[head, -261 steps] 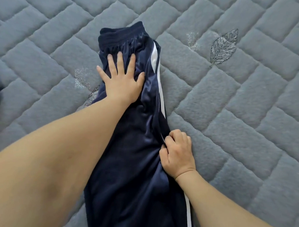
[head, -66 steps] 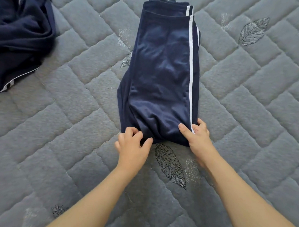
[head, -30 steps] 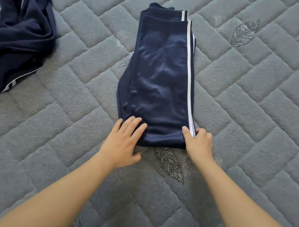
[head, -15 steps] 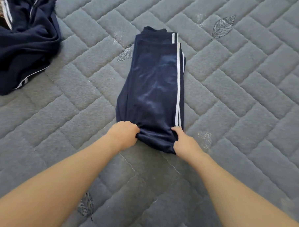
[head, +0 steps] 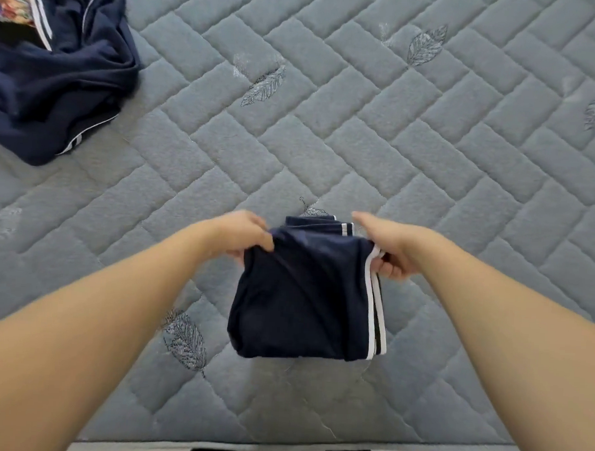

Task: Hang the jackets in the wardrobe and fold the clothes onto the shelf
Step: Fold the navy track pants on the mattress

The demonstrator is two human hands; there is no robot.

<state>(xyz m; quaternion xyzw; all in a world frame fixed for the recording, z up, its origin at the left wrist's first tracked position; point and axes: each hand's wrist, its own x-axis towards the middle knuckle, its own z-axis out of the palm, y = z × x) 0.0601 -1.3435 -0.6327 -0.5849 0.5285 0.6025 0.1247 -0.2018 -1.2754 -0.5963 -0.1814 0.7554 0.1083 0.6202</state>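
On one quilted mattress (head: pixel 428 163), two hands (head: pixel 244 235) (head: pixel 389 246) grip one folded trousers (head: pixel 303 293).

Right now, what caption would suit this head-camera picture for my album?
Both hands, left and right, grip folded navy trousers over a quilted grey mattress.

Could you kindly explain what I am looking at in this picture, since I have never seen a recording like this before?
There is no machine here: a camera worn on a person's head looks down at their own two bare arms. The left hand and right hand each grip a side of folded navy trousers with white side stripes, bringing one end over the rest. Underneath lies a grey quilted mattress stitched with leaf patterns. At the top left sits a crumpled pile of dark clothes, not yet folded.
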